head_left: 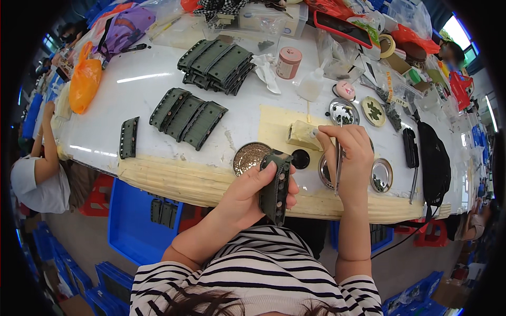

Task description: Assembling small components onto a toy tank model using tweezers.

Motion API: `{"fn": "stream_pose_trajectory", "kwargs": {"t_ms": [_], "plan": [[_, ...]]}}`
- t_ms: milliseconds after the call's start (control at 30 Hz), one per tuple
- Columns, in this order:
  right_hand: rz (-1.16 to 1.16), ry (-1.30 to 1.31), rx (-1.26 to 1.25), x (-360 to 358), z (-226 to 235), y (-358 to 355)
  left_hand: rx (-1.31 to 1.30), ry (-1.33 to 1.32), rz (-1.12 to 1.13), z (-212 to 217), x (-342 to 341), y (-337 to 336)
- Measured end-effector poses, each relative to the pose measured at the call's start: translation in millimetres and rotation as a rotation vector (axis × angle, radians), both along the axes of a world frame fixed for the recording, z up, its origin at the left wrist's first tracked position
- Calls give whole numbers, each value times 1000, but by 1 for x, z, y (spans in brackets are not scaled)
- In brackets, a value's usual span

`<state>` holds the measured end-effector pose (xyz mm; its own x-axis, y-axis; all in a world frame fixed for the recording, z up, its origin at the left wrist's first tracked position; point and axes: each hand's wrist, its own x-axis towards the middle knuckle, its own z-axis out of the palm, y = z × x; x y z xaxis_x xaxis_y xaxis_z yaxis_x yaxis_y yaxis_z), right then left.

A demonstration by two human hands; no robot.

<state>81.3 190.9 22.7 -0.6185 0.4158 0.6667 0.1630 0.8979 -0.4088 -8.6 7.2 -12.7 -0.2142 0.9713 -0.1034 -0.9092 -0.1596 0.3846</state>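
Note:
My left hand (240, 197) grips a dark green, plate-like model part (273, 196) with a row of round studs along its edge, held up in front of the table edge. My right hand (352, 152) is closed around metal tweezers (338, 163); whether anything sits in their tips I cannot make out. One right fingertip is at the corner of a pale yellow block (304, 134). Beyond that hand stands a round tin (357, 119) of small dark green bits. A tin of brownish grains (240, 150) lies beside the held part, and a small black disc (301, 159) is near it.
Similar green parts lie in a stack (216, 63), a group (187, 117) and a lone piece (128, 138). At right are another tin (381, 175), a dish of green pieces (373, 111) and a black pouch (433, 158). Below the padded edge (174, 179) is a blue crate (132, 221).

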Motion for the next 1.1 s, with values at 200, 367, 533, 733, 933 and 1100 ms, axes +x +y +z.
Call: {"fn": "stream_pose_trajectory", "kwargs": {"t_ms": [200,367,533,733,933,1100], "plan": [[18,155,-61,7,11,-3,-104,-127,-35,6,5,4],[281,284,-433,24,26,-24,34,-239,-95,0,6,4],[353,265,-591,20,20,-37,114,-297,-138,-1,10,9],[353,201,-534,19,22,-35,108,-292,-140,-2,11,8],[349,180,-455,18,24,-34,98,-292,-134,-3,12,7],[278,241,-583,18,23,-36,106,-299,-135,0,10,6]]}}
